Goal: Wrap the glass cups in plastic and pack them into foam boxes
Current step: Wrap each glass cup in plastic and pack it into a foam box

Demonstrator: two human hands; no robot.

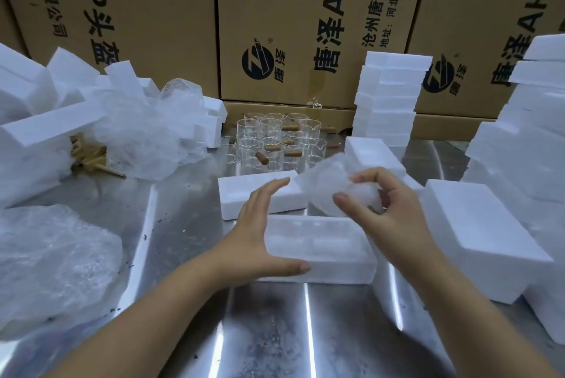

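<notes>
A crumpled clear plastic-wrapped bundle [328, 186] is pinched by the right hand [382, 209]; the left hand [260, 237], fingers spread, touches the open white foam box [324, 250].

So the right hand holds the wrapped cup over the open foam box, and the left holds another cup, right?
No. The head view shows the left hand open and empty beside the foam box; the right hand holds the wrapped cup.

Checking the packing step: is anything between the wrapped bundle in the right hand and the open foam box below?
Nothing visible does. The wrapped bundle hangs over the open foam box; the left hand is at its left end, beside the cavity.
</notes>
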